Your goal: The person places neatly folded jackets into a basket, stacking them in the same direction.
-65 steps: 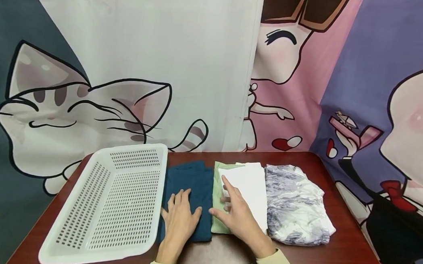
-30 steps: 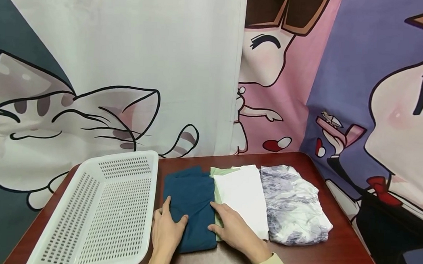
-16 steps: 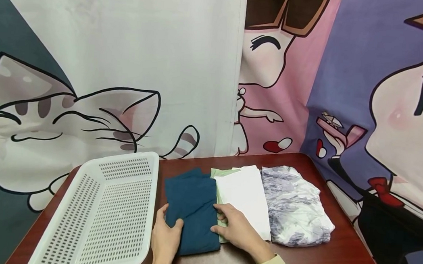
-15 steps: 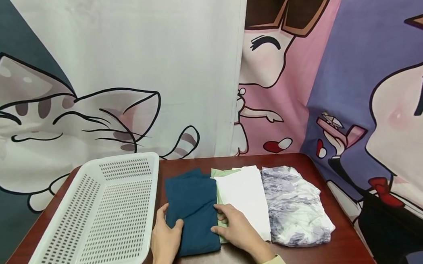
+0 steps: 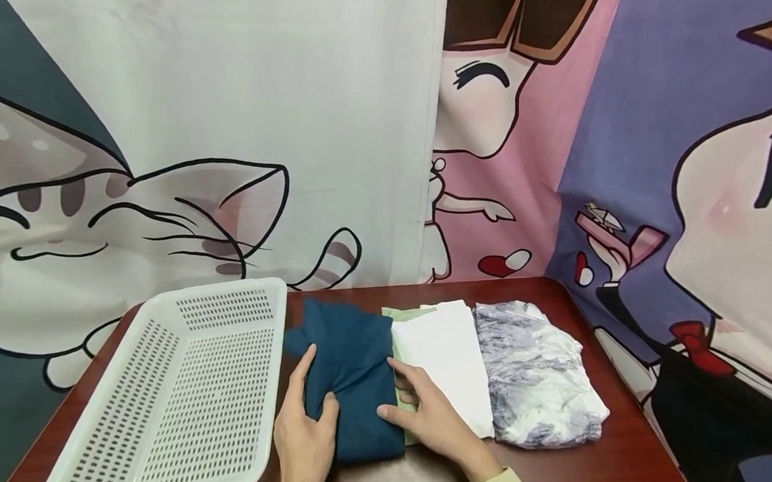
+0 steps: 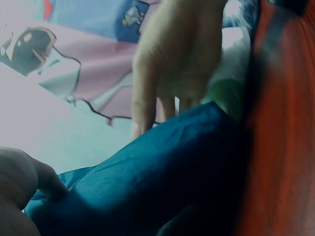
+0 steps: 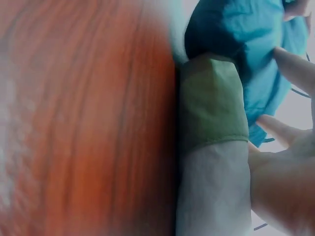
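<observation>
A folded dark teal garment [image 5: 357,387] lies on the table between my hands. My left hand [image 5: 305,435] holds its left side, thumb on top; some of these fingers are hidden. In the left wrist view, a finger of that hand presses into the teal cloth [image 6: 128,177]. My right hand [image 5: 431,413] touches the right side with thumb and index finger spread, its other fingers over a green folded cloth [image 5: 408,315]. On the green cloth lies a white folded cloth [image 5: 448,363]. The right wrist view shows two right fingertips against the teal cloth [image 7: 261,73].
Left of the hands stands a white perforated plastic basket [image 5: 217,393]. A grey-and-white marbled folded garment [image 5: 537,375] lies at the right on the reddish-brown table [image 5: 617,469]. Behind the table hangs a cartoon-printed curtain [image 5: 340,120].
Both hands have come to the teal garment's sides. Its upper part has since shifted and creased, and a corner now sticks out at its left. The left fingers have moved farther up its side.
</observation>
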